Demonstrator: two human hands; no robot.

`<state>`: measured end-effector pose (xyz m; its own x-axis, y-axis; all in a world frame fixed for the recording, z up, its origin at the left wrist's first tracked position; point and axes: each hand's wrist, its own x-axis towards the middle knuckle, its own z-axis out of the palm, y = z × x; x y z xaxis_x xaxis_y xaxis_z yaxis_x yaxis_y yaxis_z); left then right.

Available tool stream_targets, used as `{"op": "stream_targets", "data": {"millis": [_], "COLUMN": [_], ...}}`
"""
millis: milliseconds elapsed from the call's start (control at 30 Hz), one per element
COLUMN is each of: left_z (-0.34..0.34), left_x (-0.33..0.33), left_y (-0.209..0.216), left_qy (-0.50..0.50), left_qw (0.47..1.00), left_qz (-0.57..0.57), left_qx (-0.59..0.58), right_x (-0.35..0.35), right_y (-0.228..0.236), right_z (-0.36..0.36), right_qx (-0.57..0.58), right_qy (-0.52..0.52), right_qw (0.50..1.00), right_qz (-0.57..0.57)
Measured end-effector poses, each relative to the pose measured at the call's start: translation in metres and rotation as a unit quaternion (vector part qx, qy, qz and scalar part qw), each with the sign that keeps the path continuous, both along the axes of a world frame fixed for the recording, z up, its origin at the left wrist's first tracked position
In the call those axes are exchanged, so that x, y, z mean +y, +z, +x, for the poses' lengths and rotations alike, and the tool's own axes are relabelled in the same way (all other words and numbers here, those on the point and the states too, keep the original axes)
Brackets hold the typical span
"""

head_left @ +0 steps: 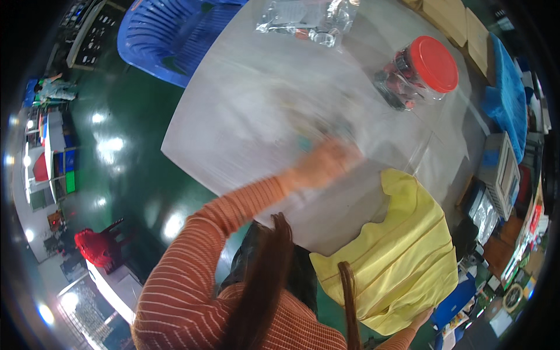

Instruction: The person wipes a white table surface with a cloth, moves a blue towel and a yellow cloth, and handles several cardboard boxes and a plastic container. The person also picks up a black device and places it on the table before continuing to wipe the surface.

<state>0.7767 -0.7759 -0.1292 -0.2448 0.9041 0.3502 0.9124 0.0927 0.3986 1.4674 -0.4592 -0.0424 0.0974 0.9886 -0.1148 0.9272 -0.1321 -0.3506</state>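
My left hand (pixel 328 165) reaches over the grey tabletop (pixel 227 105). It looks closed, but motion smears its fingers. Just beyond it, a pale blurred thing (pixel 318 122) with a teal spot streaks across the table; I cannot make out its kind. A creased yellow cloth (pixel 402 251) with seam lines hangs over the table's near right edge. My right hand (pixel 421 318) grips the cloth's lower right border, with its fingers mostly hidden. A clear jar (pixel 402 81) with a red lid, dark and red pieces inside, lies tilted at the table's far right.
A clear plastic bag (pixel 306 20) lies at the table's far side. Beyond the left edge stands a blue plastic chair (pixel 169 41). Cardboard boxes (pixel 449 20), a blue plastic sheet (pixel 507 96) and a grey crate (pixel 500 175) line the right. Another person (pixel 55 89) is far left.
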Motion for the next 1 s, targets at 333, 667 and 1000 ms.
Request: {"op": "stream_targets", "data": {"millis": [333,667,1000], "left_z": [-0.057,0.083,-0.177], "left_x": [0.094,-0.047,-0.222], "left_y": [0.011,0.027,-0.018], "left_qy": [0.100,-0.294,0.447], "left_qw": [0.994,0.951,0.890], "left_qz": [0.043,-0.044,0.051], "left_qx": [0.025,-0.086,0.075], "right_x": [0.011,-0.002,0.004], "right_y": [-0.001,0.001,-0.003], "right_z": [0.021,-0.011,0.009], "right_qx": [-0.048,-0.107,-0.032], "right_qy": [0.064,-0.036,-0.008], "right_qw": [0.997,0.994,0.999], "right_qz": [0.000,-0.007,-0.013]}}
